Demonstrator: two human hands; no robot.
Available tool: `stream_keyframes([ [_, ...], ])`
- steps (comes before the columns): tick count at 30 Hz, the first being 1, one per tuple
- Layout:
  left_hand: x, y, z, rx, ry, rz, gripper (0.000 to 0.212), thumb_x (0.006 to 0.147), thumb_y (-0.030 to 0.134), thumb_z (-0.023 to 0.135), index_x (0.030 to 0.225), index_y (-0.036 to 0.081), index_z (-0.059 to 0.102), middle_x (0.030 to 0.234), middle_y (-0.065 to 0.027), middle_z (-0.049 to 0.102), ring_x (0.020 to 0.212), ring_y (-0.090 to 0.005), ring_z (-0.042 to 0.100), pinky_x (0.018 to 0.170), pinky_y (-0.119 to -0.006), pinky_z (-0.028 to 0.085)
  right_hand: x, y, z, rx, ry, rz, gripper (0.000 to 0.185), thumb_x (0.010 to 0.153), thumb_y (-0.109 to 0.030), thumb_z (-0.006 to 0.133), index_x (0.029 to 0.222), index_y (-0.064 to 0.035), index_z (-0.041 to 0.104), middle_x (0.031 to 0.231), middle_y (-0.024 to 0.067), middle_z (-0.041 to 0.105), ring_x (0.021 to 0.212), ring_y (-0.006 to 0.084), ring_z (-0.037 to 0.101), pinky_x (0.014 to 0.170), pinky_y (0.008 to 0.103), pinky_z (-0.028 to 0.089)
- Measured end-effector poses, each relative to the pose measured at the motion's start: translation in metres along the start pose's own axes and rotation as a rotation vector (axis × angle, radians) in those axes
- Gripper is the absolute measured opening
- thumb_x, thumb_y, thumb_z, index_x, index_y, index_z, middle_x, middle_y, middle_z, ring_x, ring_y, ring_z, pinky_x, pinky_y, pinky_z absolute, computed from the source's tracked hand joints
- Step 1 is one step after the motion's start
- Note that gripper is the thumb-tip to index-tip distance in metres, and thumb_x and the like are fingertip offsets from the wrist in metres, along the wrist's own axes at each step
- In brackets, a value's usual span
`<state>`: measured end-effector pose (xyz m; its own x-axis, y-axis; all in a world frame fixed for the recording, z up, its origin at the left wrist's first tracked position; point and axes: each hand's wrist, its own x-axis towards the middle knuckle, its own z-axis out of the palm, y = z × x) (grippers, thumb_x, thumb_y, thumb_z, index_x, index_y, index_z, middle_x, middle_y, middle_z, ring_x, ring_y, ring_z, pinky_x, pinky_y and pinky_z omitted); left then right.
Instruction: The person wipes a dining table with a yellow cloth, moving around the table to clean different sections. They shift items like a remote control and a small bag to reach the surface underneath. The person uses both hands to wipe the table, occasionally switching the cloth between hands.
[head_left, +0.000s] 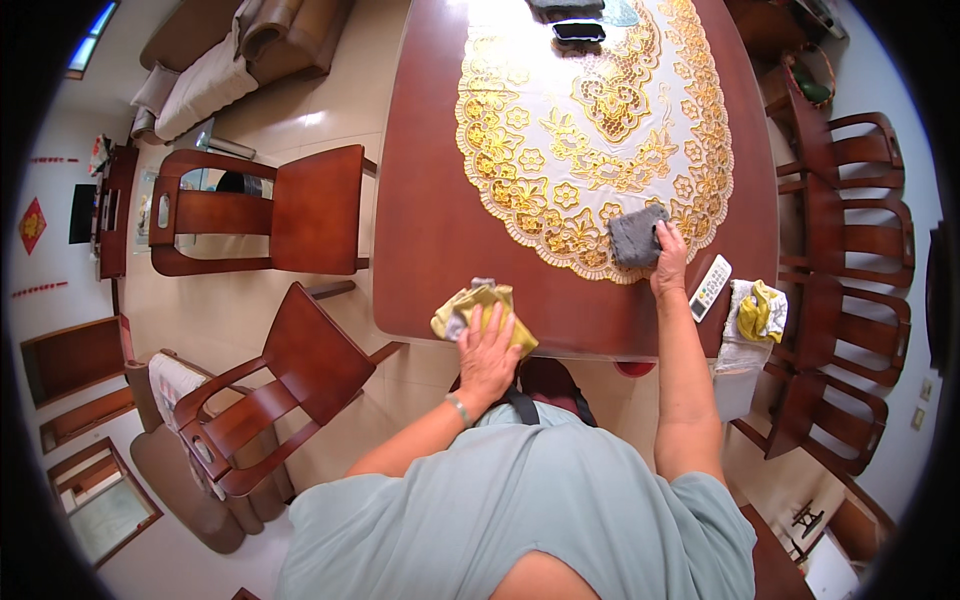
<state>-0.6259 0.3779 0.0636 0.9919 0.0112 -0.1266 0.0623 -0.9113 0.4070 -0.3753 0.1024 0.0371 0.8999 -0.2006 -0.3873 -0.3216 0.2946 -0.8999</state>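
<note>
My left hand (487, 360) lies with spread fingers on a yellow cloth bundle with grey parts (480, 311), at the near left corner of the dark red wooden table (420, 195). In my right hand (669, 255) is a folded grey cloth (636, 236), gripped at its right edge over the near end of a white and gold lace-patterned tablecloth (600, 172). A white remote control (711, 288) lies to the right of that hand on the table. Whether the grey cloth touches the tablecloth cannot be told.
A yellow and white cloth (761, 311) lies on a white covered item beside the table's right edge. A black device (579, 32) rests at the far end. Wooden chairs (319, 210) stand on the left, with several more (874, 225) along the right wall.
</note>
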Motion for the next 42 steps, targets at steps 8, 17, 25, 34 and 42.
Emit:
stream_keyframes([
  [8,0.095,-0.026,0.005,0.165,0.234,-0.186,0.07,0.09,0.04,0.058,0.147,0.005,0.04,0.16,-0.02,0.02,0.149,-0.0436,0.009,0.116,-0.065,0.006,0.006,0.003,-0.001,-0.148,-0.057,-0.042,0.012,0.092,-0.02,0.066,0.089,-0.0087,0.065,0.081,-0.0078,0.053,0.076,0.0053,0.046,0.072,0.0229,0.038],
  [17,0.3,-0.043,-0.012,0.269,0.295,-0.22,0.07,0.093,0.045,0.051,0.149,0.005,0.038,0.161,-0.0197,0.018,0.15,-0.0425,0.005,0.116,-0.065,0.005,0.005,-0.012,0.003,-0.136,-0.077,0.123,0.01,0.089,-0.019,0.065,0.084,-0.0123,0.059,0.08,-0.0082,0.05,0.076,0.005,0.045,0.072,0.0222,0.037],
  [25,0.453,-0.051,-0.035,0.215,0.248,-0.126,0.07,0.095,0.048,0.044,0.152,0.007,0.035,0.162,-0.0174,0.017,0.151,-0.04,0.001,0.118,-0.061,0.0,0.008,-0.011,0.001,-0.149,-0.063,0.23,0.007,0.087,-0.016,0.065,0.087,-0.0098,0.062,0.081,-0.0057,0.057,0.076,0.0055,0.051,0.073,0.0225,0.042],
  [34,0.573,-0.048,-0.045,0.24,0.254,-0.085,0.069,0.099,0.051,0.032,0.155,0.011,0.03,0.164,-0.0146,0.017,0.151,-0.0385,0.005,0.119,-0.057,0.004,0.006,-0.023,0.007,-0.16,-0.021,0.299,0.008,0.089,-0.015,0.065,0.091,-0.0069,0.064,0.084,-0.0034,0.063,0.077,0.0055,0.056,0.073,0.022,0.045],
  [42,0.431,-0.003,-0.014,0.315,0.213,0.05,0.064,0.102,0.042,0.03,0.154,0.006,0.027,0.163,-0.0149,0.016,0.151,-0.0352,0.008,0.121,-0.055,0.01,0.014,-0.006,0.002,-0.195,-0.017,0.188,0.013,0.087,-0.018,0.069,0.091,-0.0055,0.067,0.085,-0.0045,0.061,0.081,0.0062,0.053,0.076,0.0223,0.043],
])
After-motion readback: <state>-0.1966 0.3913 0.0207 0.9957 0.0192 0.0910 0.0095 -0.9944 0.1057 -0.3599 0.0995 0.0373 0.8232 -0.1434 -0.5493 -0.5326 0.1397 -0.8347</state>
